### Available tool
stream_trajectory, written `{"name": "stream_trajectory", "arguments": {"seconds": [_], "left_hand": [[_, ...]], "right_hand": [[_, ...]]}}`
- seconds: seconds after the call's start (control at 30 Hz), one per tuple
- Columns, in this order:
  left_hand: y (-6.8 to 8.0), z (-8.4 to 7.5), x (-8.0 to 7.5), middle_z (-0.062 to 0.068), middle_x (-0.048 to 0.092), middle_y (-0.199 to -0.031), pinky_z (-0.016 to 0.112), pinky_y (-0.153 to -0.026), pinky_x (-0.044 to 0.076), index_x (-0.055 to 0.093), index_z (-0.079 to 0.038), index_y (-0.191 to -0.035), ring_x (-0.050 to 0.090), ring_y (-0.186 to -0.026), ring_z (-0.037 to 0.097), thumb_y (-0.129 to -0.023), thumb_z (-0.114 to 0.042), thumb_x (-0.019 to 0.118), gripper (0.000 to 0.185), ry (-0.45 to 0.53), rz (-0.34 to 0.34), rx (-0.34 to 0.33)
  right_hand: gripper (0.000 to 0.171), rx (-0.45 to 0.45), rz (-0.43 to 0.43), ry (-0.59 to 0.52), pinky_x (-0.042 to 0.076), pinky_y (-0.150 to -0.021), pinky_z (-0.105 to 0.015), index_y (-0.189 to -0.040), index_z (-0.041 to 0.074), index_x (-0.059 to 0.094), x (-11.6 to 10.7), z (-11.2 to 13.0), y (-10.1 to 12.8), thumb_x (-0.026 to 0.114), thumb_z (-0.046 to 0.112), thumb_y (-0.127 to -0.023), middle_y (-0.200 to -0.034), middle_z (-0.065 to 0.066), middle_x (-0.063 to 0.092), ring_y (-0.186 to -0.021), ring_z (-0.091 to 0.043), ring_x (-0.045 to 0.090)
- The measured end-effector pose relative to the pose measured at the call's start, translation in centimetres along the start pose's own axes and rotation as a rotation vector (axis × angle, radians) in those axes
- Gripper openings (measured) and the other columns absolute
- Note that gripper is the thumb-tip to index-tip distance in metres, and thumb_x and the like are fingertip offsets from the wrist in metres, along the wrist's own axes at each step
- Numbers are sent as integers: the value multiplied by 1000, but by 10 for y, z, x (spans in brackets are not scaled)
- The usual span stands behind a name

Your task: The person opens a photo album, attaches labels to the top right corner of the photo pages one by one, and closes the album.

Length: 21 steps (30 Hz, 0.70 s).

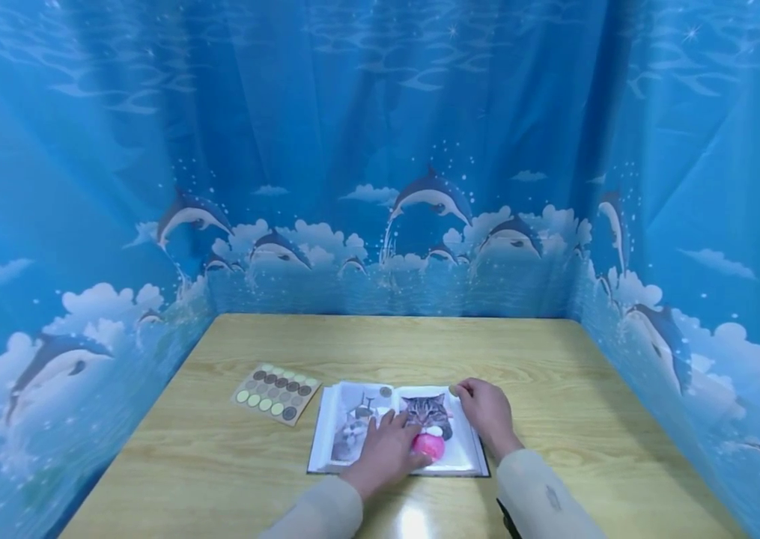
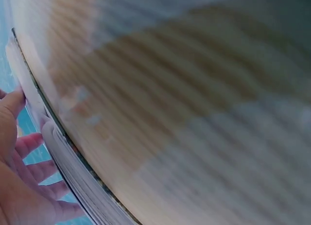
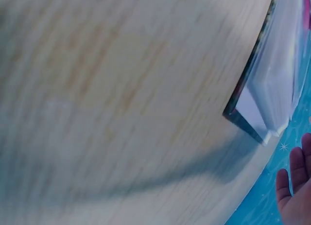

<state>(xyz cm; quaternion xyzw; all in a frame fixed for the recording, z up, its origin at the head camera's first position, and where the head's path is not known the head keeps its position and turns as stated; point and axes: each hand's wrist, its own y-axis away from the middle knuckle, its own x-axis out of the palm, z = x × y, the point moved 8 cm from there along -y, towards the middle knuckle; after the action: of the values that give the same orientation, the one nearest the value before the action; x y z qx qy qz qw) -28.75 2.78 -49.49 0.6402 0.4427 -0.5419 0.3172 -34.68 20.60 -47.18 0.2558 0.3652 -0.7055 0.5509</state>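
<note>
An open book [image 1: 351,442] lies on the table, a grey picture on its left page and a tabby cat with a pink ball on its right page. My left hand [image 1: 389,449] rests across the middle of the pages, fingers spread. At the top outer corner of the right page, my right hand [image 1: 487,410] has its fingertips on a small yellowish round sticker [image 1: 454,390], pinching it close over the paper. A darker round sticker [image 1: 385,391] sits near the top inner corner of the left page. The right wrist view shows some straighter fingers [image 3: 297,174] beyond the book.
Left of the book lies a sheet [image 1: 276,393] with rows of pale green, brown and grey round stickers. The wooden table [image 1: 218,464] is enclosed at the back and sides by blue curtains [image 1: 326,150] printed with dolphins.
</note>
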Motion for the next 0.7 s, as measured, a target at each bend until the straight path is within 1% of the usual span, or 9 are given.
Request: {"name": "stream_trajectory", "arguments": {"seconds": [0.1, 0.23, 0.4, 0.7], "left_hand": [[-1, 1, 2, 12, 50, -146, 64, -108, 31, 61, -19, -135, 42, -135, 40, -84, -58, 69, 65, -11, 9, -4], [-1, 2, 3, 12, 48, -147, 65, -108, 31, 60, -19, -137, 41, -136, 40, -84, -58, 69, 66, -8, 19, -8], [0, 1, 1, 12, 48, -148, 65, -108, 31, 60, -19, -137, 41, -136, 40, -84, -58, 68, 67, -1, 24, -12], [0, 1, 1, 12, 48, -148, 66, -108, 31, 60, -18, -137, 40, -136, 41, -84, -58, 69, 67, 13, 25, -11]], "right_hand": [[21, -4, 46, 53, 53, -82, -47, -100, 7, 74, 7, 1, -6, 64, 25, -96, -92, -6, 72, -88, -26, 67], [22, -62, 82, 135, 54, -84, -48, -101, 6, 73, 14, 10, -10, 64, 25, -97, -94, -8, 72, -91, -28, 67], [19, -136, 75, 198, 54, -81, -47, -98, 7, 74, 17, 20, -13, 65, 23, -96, -90, -7, 71, -87, -27, 66], [16, -134, 61, 240, 54, -79, -46, -97, 8, 74, 22, 18, -18, 66, 22, -95, -88, -7, 71, -84, -27, 66]]}}
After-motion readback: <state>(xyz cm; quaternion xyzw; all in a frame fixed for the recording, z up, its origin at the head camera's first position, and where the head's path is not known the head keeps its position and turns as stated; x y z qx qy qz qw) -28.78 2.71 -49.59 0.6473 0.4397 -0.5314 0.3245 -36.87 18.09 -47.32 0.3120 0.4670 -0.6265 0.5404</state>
